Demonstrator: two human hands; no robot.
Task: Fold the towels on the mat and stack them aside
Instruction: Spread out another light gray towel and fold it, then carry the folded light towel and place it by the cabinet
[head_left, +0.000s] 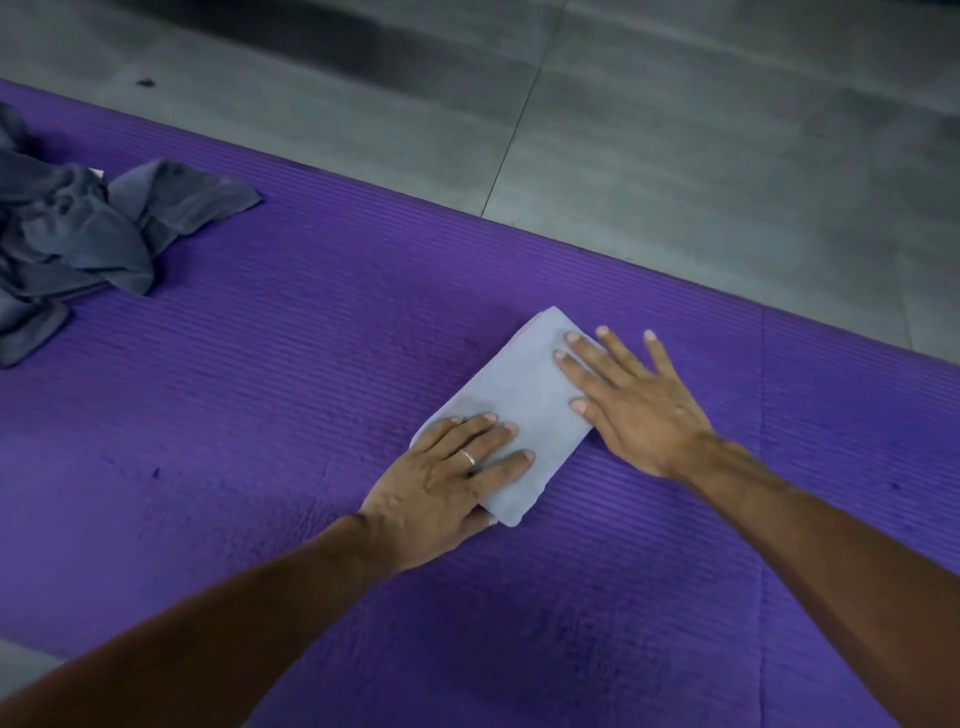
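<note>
**Pressing flat, stack move to come**

Both hands down on the towel (511, 410), palms flat, fingers straight. Left hand (441, 483) pinning the near corner, ring showing, thumb tucked out of sight under or beside the edge. Right hand (628, 400) spread over the far right side, two fingers spilling past the towel's edge onto the mat (260, 415). No grip anywhere, just pressure. Folded pale rectangle lying skewed, directly under both palms.

Looks like the last smoothing pass before the lift. Risks from here: layers sliding apart if either palm drags sideways instead of lifting clean; fold springing open on release, soft cloth having no memory; near corner by the left thumb already looking a touch loose, likely to flop on pickup. One-handed scoop probably enough to spill the fold.

Room to work: plenty of bare mat to the left of the left hand and toward the body. Crumpled pile (78, 234) well away, far beyond the left hand, waiting its turn. Far mat edge running close beyond the right fingertips, floor (675, 130) right behind it, so little margin that way. A push forward there liable to send the towel off the mat. No finished stack in view.
</note>
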